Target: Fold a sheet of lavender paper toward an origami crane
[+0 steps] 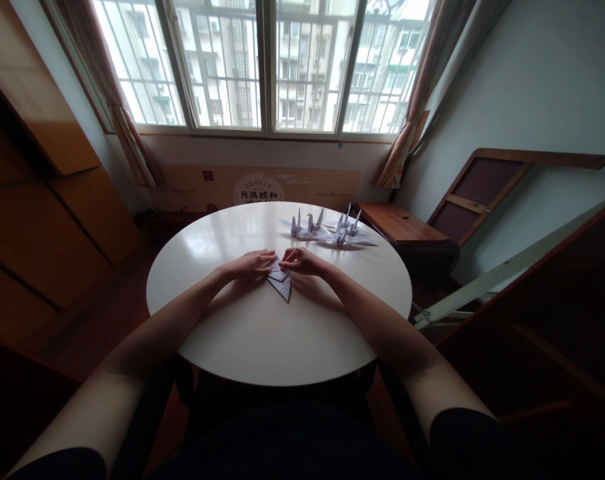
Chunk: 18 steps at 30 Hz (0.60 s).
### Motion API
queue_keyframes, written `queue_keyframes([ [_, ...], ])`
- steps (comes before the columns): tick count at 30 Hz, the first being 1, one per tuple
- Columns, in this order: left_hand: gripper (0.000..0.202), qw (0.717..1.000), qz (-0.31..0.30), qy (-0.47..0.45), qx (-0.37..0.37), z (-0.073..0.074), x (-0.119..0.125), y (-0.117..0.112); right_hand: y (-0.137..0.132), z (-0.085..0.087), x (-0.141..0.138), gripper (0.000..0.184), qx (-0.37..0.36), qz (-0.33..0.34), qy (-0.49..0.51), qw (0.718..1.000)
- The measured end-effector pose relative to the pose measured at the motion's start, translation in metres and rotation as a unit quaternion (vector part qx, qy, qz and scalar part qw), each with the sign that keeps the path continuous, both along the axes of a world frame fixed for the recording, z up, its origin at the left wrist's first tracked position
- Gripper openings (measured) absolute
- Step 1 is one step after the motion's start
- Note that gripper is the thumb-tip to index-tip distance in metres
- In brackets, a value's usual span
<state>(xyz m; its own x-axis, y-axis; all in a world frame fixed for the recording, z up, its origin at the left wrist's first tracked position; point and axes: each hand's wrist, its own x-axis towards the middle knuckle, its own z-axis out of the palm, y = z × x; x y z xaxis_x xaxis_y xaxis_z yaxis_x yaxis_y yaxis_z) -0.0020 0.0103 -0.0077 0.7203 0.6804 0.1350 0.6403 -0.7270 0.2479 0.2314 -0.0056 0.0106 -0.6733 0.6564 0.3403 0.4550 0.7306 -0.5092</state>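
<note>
A partly folded sheet of pale lilac paper lies on the round white table, its pointed tip turned toward me. My left hand rests over its upper left edge, fingers stretched out and flat. On the other side, my right hand has its fingers pinched together at the paper's upper right edge. Both hands hide part of the upper end of the sheet. Beyond them stand several folded paper cranes of the same pale colour, wings spread and necks upright.
The white table has a rounded edge close to my body. Behind it are a printed carton and a barred window. A low wooden cabinet stands to the right, and tall wooden cupboards to the left.
</note>
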Motion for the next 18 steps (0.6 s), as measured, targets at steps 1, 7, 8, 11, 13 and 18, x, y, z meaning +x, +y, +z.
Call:
queue_keyframes([
  [1,0.053,1.0,0.001,0.004,0.0,-0.0001,0.0002,0.0,0.0004,0.0008,0.0006,0.037,-0.009,0.003,-0.003,1.0],
  [7,0.057,1.0,0.002,0.006,-0.001,-0.0009,0.0003,0.0006,0.002,0.0033,0.0046,0.039,-0.035,-0.004,-0.008,0.999],
  [8,0.058,1.0,0.001,0.004,-0.002,-0.0011,0.0,0.0008,0.0023,0.0035,0.0051,0.039,-0.035,-0.004,-0.009,0.999],
  [11,0.059,1.0,-0.001,-0.002,-0.006,-0.0014,-0.0008,0.001,0.0036,0.0045,0.0066,0.04,-0.033,-0.002,-0.011,0.999],
  [13,0.059,1.0,-0.002,-0.013,-0.011,-0.001,-0.0008,0.0001,0.0043,0.0048,0.0074,0.041,-0.026,0.003,-0.013,1.0],
  [18,0.066,0.999,0.009,-0.031,0.0,0.003,0.0008,-0.0068,0.0059,-0.0003,0.0066,0.036,-0.003,-0.01,-0.009,1.0],
])
